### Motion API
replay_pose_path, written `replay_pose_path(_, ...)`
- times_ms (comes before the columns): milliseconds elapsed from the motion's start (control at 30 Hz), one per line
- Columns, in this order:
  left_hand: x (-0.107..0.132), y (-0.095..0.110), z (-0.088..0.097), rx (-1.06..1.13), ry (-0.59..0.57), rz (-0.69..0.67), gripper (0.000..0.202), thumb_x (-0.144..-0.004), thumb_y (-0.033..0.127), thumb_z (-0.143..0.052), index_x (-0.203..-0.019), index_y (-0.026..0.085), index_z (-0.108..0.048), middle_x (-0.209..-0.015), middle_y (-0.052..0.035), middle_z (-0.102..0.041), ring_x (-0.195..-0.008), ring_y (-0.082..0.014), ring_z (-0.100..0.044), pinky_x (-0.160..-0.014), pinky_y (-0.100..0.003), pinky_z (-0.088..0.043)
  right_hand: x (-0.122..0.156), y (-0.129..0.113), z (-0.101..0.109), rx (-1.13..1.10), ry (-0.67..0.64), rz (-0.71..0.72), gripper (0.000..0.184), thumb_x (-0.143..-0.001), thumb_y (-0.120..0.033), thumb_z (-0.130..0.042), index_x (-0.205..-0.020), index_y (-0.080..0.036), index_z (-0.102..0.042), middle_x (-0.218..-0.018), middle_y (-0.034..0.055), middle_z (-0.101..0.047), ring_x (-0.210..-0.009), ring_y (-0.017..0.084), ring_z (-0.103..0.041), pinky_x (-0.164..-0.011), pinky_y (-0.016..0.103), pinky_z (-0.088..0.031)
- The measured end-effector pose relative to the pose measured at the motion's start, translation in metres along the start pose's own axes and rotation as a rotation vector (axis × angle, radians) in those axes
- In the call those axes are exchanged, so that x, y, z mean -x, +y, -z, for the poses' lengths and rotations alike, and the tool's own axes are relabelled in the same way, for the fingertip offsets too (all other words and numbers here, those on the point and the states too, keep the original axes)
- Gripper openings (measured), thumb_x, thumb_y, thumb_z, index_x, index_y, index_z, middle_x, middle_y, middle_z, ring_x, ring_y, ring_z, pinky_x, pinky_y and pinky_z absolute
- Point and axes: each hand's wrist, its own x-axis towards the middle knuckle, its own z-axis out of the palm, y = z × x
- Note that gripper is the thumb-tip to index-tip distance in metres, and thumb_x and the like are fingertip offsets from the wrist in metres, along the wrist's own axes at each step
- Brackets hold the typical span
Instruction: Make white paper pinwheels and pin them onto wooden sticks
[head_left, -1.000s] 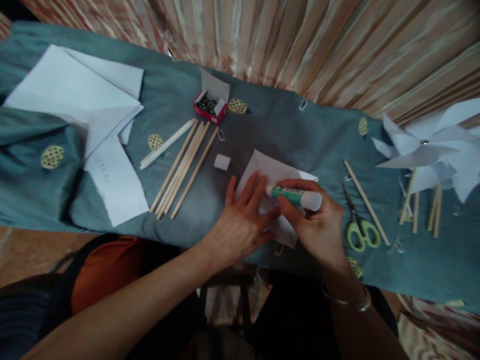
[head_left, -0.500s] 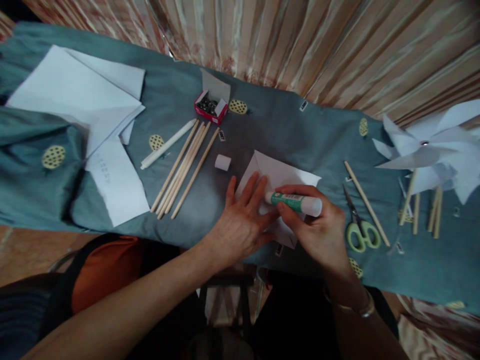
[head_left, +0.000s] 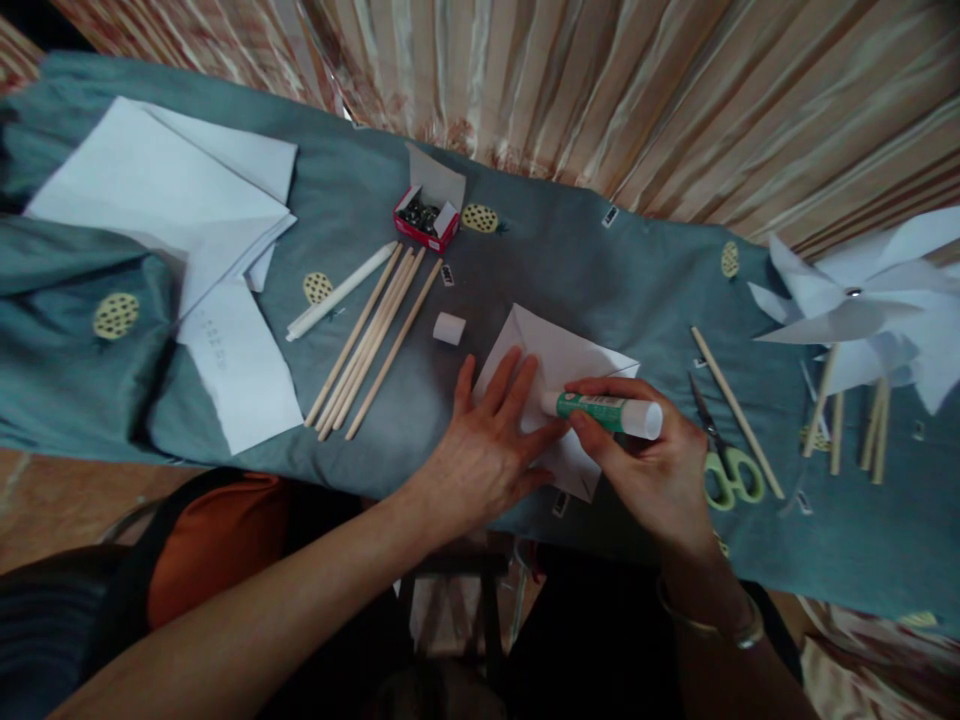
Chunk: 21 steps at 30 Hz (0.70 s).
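A white square of paper (head_left: 577, 345) with crease lines lies on the cloth-covered table in front of me. My left hand (head_left: 491, 440) rests on its left part, fingers spread and pressing it flat. In my right hand (head_left: 660, 450) is a glue stick (head_left: 600, 411) with a green label, gripped between thumb and fingers. It is held nearly level, and its uncapped end meets the paper near the middle, close to my left fingers. The white cap (head_left: 449, 328) of the glue stick lies apart, left of the paper's top corner.
Left of the cap lie several wooden sticks (head_left: 367, 345) and a white rolled paper tube (head_left: 341, 292). Behind them stands an open red box (head_left: 427, 220) of small metal pieces. White sheets (head_left: 172, 180) lie far left. Scissors (head_left: 724, 460), a single stick (head_left: 735, 410) and paper pinwheels (head_left: 855, 300) are right.
My right hand has slid the glue stick slightly to the right across the paper. My left hand stays pressed on the sheet. The whole view has shifted a little.
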Motion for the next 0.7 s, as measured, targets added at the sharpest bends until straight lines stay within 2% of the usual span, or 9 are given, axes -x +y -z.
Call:
replay_pose_path(400,-0.0008,0.0004,0.0005,-0.018,0.017,-0.001,0.056,-0.076,0.047,-0.070,-0.129,0.031,-0.056,-0.153,-0.0183,-0.031,-0.142,-0.0431,-0.021,-0.106,-0.072,-0.013,-0.0033,0.0013,0.0014,0.022,0.062,-0.012,0.018,-0.077,-0.023,-0.070,-0.095,-0.023,-0.067,-0.091,0.0010,-0.074,-0.080,0.017,-0.070,-0.072,0.030,-0.057)
replay_pose_path(700,-0.0002,0.0007,0.0002,-0.031,0.030,-0.004,0.058,-0.076,0.047,-0.071,-0.129,0.031,-0.055,-0.153,-0.0162,-0.032,-0.142,-0.0421,-0.022,-0.107,-0.072,-0.016,-0.0047,0.0008,-0.0035,-0.039,0.092,-0.047,0.019,-0.077,-0.024,-0.071,-0.096,-0.023,-0.067,-0.092,0.0012,-0.074,-0.080,0.017,-0.070,-0.071,0.030,-0.057)
